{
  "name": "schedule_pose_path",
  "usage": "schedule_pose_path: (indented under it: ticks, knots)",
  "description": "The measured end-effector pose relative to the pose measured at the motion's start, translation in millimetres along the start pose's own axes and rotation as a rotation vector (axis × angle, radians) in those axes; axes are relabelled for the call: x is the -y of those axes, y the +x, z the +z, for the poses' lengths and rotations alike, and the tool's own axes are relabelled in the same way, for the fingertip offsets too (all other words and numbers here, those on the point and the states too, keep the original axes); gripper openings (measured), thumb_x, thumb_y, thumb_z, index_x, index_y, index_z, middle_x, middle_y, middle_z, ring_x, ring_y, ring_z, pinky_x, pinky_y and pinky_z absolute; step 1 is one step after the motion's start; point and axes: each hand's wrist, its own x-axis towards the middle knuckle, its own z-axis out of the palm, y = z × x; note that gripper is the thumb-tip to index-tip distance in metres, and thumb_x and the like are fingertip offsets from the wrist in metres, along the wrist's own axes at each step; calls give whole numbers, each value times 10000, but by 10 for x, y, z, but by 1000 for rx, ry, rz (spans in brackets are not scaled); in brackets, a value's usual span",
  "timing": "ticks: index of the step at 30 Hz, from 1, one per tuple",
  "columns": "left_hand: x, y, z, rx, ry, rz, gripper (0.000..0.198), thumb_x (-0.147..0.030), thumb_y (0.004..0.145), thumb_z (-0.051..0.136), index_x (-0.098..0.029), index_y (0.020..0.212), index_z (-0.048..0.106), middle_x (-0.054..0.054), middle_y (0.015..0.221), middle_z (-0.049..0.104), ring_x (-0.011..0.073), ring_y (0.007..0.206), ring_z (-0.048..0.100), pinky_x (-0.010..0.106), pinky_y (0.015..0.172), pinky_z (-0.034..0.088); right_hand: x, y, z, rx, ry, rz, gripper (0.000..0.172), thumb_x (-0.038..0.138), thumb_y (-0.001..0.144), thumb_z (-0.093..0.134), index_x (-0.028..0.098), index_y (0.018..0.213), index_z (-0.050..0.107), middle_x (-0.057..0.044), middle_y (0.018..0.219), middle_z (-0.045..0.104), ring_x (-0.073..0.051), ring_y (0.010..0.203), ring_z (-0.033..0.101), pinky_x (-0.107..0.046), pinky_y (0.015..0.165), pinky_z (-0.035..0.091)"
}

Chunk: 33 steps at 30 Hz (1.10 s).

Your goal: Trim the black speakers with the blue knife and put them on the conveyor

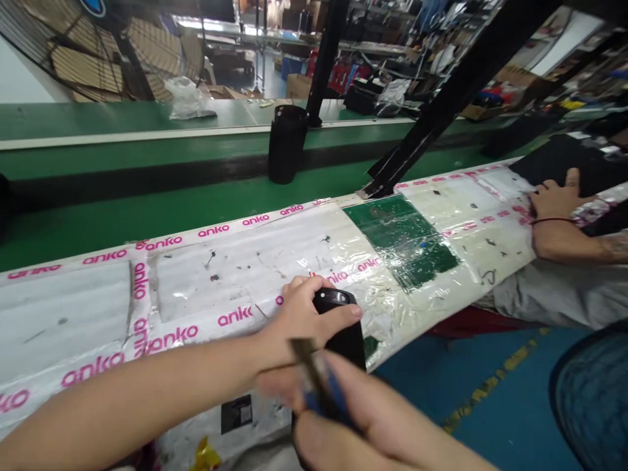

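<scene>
My left hand (297, 317) is wrapped around the upper end of a black device (349, 340), whose glossy end panel has small buttons or lights. Its long body tilts down toward me and is partly covered by my hands. Close to the camera, my right hand (363, 418) grips a blue-handled tool (321, 379) with a flat, dark tip. Motion blur hides the exact kind of tool. The tip is in front of my left wrist; whether it touches anything, I cannot tell. Under both hands is a workbench (196, 288) covered in white sheeting and "anko" tape.
Beyond the bench runs a green conveyor belt (206, 216) with a black cylindrical container (287, 144) standing on it. A slanted black post (432, 104) rises from the bench edge. At right, a co-worker's hand (557, 199) rests by dark material. A large fan (112, 52) stands at upper left.
</scene>
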Motion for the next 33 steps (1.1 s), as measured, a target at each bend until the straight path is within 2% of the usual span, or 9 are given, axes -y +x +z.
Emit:
schedule_pose_path:
  ticks: [4, 9, 14, 16, 19, 21, 26, 29, 33]
  knots:
    - [27, -9, -11, 0, -10, 12, 392, -548, 739, 737, -228, 942, 638, 94, 1101, 553, 358, 1173, 506, 509, 1068, 378, 145, 88, -65, 137, -26, -9, 706, 715, 806, 743, 201, 1290, 708, -121, 1124, 748, -324, 1044, 693, -433, 967, 512]
    - [58, -17, -24, -2, -29, 16, 392, -564, 738, 699, -234, 940, 635, 89, 1073, 553, 354, 1142, 508, 514, 1056, 373, 98, 14, -223, 27, 95, 62, 762, 834, 819, 632, 262, 1321, 669, -114, 1149, 730, -325, 1050, 692, -432, 931, 529]
    - [32, -13, -4, -6, -15, -3, 438, -584, 730, 691, -226, 974, 624, 97, 1095, 546, 351, 1128, 512, 525, 1061, 372, 54, 210, -174, 184, 3, 35, 624, 621, 766, 830, 218, 1231, 725, -111, 1113, 755, -346, 1118, 685, -477, 1054, 463]
    - [38, -14, 6, -11, -14, -9, 427, -585, 737, 691, -227, 962, 631, 92, 1078, 545, 347, 1115, 516, 526, 1056, 379, 74, 179, -207, 151, 37, 49, 601, 603, 786, 824, 235, 1248, 719, -107, 1146, 753, -336, 1139, 679, -469, 1059, 464]
    - [48, -15, 5, -18, -18, -11, 385, -567, 734, 713, -234, 913, 643, 78, 1061, 552, 339, 1111, 518, 518, 1058, 392, 131, 23, -311, 47, 147, 77, 630, 743, 807, 727, 259, 1210, 728, -112, 1170, 741, -324, 1096, 684, -468, 1023, 498]
    - [42, -10, -15, -13, -21, -18, 376, -560, 729, 736, -238, 901, 646, 71, 1061, 561, 332, 1099, 531, 510, 1052, 413, 168, -42, -363, 47, 187, 104, 668, 808, 781, 697, 268, 1171, 744, -117, 1180, 735, -337, 1077, 682, -485, 995, 513]
    - [12, 16, -61, 9, -13, -40, 393, -553, 721, 779, -239, 927, 663, 68, 1063, 572, 316, 1066, 563, 499, 1046, 456, 123, 109, -280, 77, 137, 58, 649, 663, 798, 776, 254, 1298, 711, -112, 1160, 736, -368, 1138, 668, -524, 1029, 481]
    - [16, 15, -34, 5, -11, -34, 396, -555, 733, 789, -248, 949, 662, 68, 1097, 576, 318, 1101, 556, 507, 1071, 448, 39, 229, -187, 114, 78, 1, 613, 622, 830, 756, 223, 1292, 704, -112, 1095, 746, -368, 1158, 663, -513, 1040, 471]
    - [39, -4, -2, -14, -24, -33, 389, -567, 744, 755, -245, 937, 650, 69, 1079, 557, 327, 1111, 532, 525, 1082, 413, 45, 102, -221, 119, 32, -2, 601, 645, 830, 732, 239, 1273, 707, -105, 1075, 755, -359, 1124, 670, -495, 996, 502]
